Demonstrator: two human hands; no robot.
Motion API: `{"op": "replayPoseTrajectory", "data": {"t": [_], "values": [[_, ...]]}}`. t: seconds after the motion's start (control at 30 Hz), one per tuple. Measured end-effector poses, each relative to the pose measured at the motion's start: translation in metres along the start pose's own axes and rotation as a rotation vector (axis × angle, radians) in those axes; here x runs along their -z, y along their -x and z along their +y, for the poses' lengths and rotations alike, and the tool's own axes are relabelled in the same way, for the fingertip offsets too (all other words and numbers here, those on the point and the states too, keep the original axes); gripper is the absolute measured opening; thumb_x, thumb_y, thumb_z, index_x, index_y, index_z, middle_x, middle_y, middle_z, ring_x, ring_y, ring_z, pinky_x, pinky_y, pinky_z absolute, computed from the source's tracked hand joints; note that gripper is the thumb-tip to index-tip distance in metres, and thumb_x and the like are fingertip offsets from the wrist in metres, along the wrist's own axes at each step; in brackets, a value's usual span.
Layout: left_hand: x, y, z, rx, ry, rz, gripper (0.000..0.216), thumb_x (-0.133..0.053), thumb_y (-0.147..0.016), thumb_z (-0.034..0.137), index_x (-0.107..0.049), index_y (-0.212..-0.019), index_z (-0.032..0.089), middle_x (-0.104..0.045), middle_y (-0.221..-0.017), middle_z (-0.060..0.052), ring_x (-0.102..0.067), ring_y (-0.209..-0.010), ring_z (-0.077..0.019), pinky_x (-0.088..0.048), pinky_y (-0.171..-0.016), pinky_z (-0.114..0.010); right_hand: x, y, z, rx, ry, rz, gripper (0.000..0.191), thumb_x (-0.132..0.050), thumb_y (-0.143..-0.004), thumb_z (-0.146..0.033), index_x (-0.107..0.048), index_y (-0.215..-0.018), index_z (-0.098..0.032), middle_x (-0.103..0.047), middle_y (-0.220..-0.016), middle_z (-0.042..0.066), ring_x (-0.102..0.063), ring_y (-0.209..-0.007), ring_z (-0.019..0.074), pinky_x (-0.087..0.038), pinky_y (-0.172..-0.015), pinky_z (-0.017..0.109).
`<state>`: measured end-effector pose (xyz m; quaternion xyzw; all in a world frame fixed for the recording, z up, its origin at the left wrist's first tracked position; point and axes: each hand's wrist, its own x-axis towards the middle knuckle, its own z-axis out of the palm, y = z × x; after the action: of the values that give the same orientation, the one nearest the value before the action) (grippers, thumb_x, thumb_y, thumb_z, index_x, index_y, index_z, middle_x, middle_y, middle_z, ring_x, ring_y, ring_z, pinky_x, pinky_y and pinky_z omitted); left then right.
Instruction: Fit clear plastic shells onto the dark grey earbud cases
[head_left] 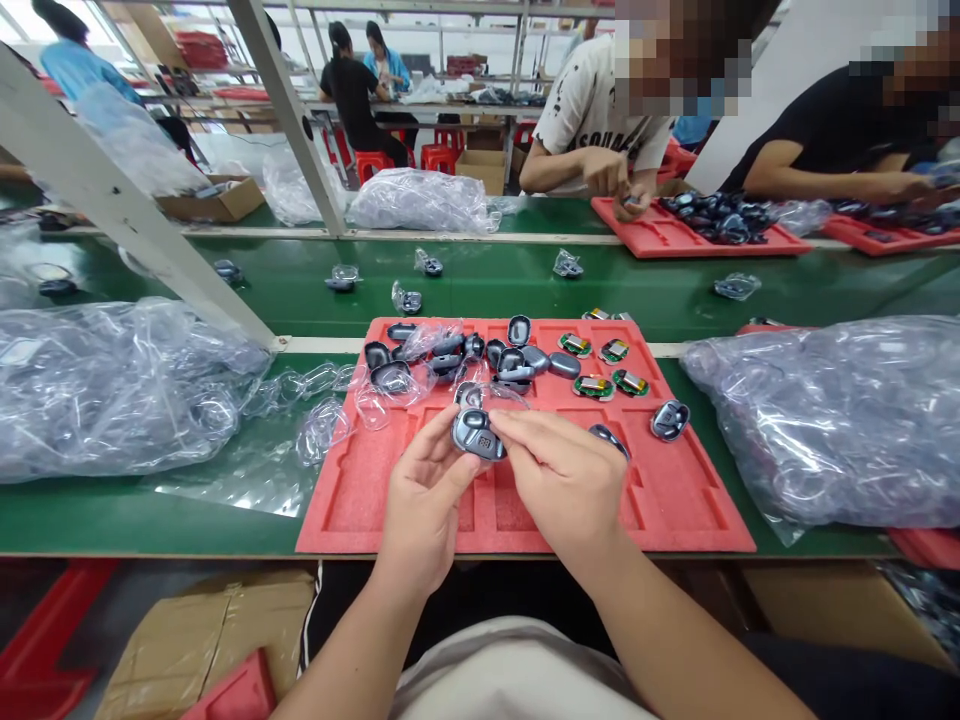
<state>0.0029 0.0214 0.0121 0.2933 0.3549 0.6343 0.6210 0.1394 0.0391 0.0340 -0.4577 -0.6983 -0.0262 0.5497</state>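
Note:
Between my two hands, above the red foam tray, is a dark blue-grey earbud charging case with a small display window. My left hand grips its left side with thumb and fingers. On the right side, my right hand pinches the case with its fingertips. Behind the hands lie several dark case shells and clear plastic pieces. Several green circuit boards with batteries rest at the tray's right rear. One more case sits in the right compartment, and a dark part shows partly behind my right hand.
Bags of clear plastic pieces stand left and right of the tray. Several wrapped cases are scattered on the green belt beyond. Across it, a co-worker's hands work over another red tray. A metal post slants at left.

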Motion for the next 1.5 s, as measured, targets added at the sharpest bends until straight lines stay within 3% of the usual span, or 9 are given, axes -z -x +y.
{"op": "replayPoseTrajectory", "data": {"t": [0.33,0.4,0.47,0.57,0.67,1.0,1.17,1.37,1.5], "values": [[-0.005,-0.008,0.005,-0.038,-0.062,0.224,0.041,-0.090,-0.079,0.031,-0.078,-0.117,0.023,-0.082,-0.110,-0.008,-0.078,-0.097,-0.0191,-0.065,-0.078,-0.027,0.002,0.011,0.009,0.197,-0.162,-0.022,0.040,-0.062,-0.088,0.008,-0.081,-0.107,-0.021,-0.084,-0.106,0.008,-0.081,-0.094,0.0197,-0.066,-0.087,0.031],[-0.004,-0.008,0.006,-0.062,-0.073,0.244,0.043,-0.089,-0.079,0.032,-0.077,-0.120,0.022,-0.082,-0.112,-0.009,-0.078,-0.097,-0.0205,-0.066,-0.077,-0.028,0.000,0.015,0.008,0.045,-0.231,0.038,0.034,-0.067,-0.088,0.005,-0.081,-0.099,-0.024,-0.084,-0.101,0.006,-0.081,-0.090,0.0189,-0.066,-0.084,0.030],[-0.005,-0.007,0.005,-0.076,-0.090,0.239,0.045,-0.088,-0.081,0.032,-0.076,-0.123,0.023,-0.081,-0.115,-0.010,-0.078,-0.101,-0.0225,-0.066,-0.079,-0.029,-0.003,0.016,0.006,-0.294,-0.356,0.032,0.023,-0.077,-0.084,-0.005,-0.079,-0.097,-0.025,-0.082,-0.090,0.004,-0.079,-0.079,0.0186,-0.067,-0.074,0.030],[-0.006,-0.006,0.002,-0.091,-0.101,0.204,0.043,-0.087,-0.083,0.031,-0.077,-0.124,0.024,-0.080,-0.124,-0.010,-0.075,-0.115,-0.0256,-0.064,-0.092,-0.032,-0.010,0.013,0.003,-0.763,-0.624,-0.154,0.040,-0.090,-0.073,-0.021,-0.078,-0.110,-0.023,-0.081,-0.091,0.004,-0.078,-0.077,0.0207,-0.067,-0.068,0.031],[-0.004,-0.005,-0.005,-0.108,-0.141,0.154,0.043,-0.085,-0.085,0.032,-0.077,-0.127,0.025,-0.078,-0.128,-0.010,-0.072,-0.124,-0.0284,-0.060,-0.104,-0.038,-0.011,0.005,0.001,-0.905,-0.714,-0.221,0.038,-0.091,-0.068,-0.024,-0.081,-0.105,-0.021,-0.084,-0.100,0.006,-0.080,-0.092,0.0251,-0.068,-0.079,0.034],[0.010,-0.010,0.000,-0.165,-0.317,0.002,0.041,-0.083,-0.087,0.032,-0.078,-0.127,0.025,-0.078,-0.129,-0.011,-0.074,-0.120,-0.0298,-0.061,-0.102,-0.038,-0.004,0.000,0.009,-0.795,-0.644,-0.221,0.035,-0.078,-0.072,-0.010,-0.085,-0.101,-0.026,-0.085,-0.101,0.003,-0.081,-0.088,0.0232,-0.067,-0.081,0.033],[0.002,-0.012,0.012,-0.168,-0.436,0.081,0.028,-0.081,-0.087,0.031,-0.084,-0.113,0.024,-0.083,-0.114,-0.008,-0.079,-0.108,-0.0280,-0.064,-0.095,-0.035,-0.001,-0.001,0.008,-0.685,-0.634,-0.223,0.033,-0.074,-0.079,-0.014,-0.085,-0.106,-0.030,-0.083,-0.112,0.002,-0.079,-0.104,0.0236,-0.065,-0.092,0.035],[0.003,-0.010,0.010,-0.242,-0.429,0.138,0.028,-0.085,-0.081,0.031,-0.085,-0.107,0.021,-0.085,-0.105,-0.008,-0.080,-0.099,-0.0300,-0.066,-0.089,-0.038,-0.004,-0.006,0.000,-0.683,-0.616,-0.156,0.021,-0.072,-0.084,-0.017,-0.086,-0.095,-0.029,-0.085,-0.101,0.003,-0.079,-0.096,0.0228,-0.064,-0.088,0.034],[0.005,-0.027,0.018,-0.169,-0.307,0.153,0.035,-0.086,-0.081,0.035,-0.084,-0.112,0.020,-0.084,-0.108,-0.009,-0.079,-0.102,-0.0289,-0.064,-0.092,-0.039,-0.020,-0.012,-0.002,-0.702,-0.662,-0.190,0.022,-0.076,-0.084,-0.022,-0.081,-0.105,-0.026,-0.083,-0.103,0.003,-0.078,-0.093,0.0215,-0.064,-0.082,0.032]]}}
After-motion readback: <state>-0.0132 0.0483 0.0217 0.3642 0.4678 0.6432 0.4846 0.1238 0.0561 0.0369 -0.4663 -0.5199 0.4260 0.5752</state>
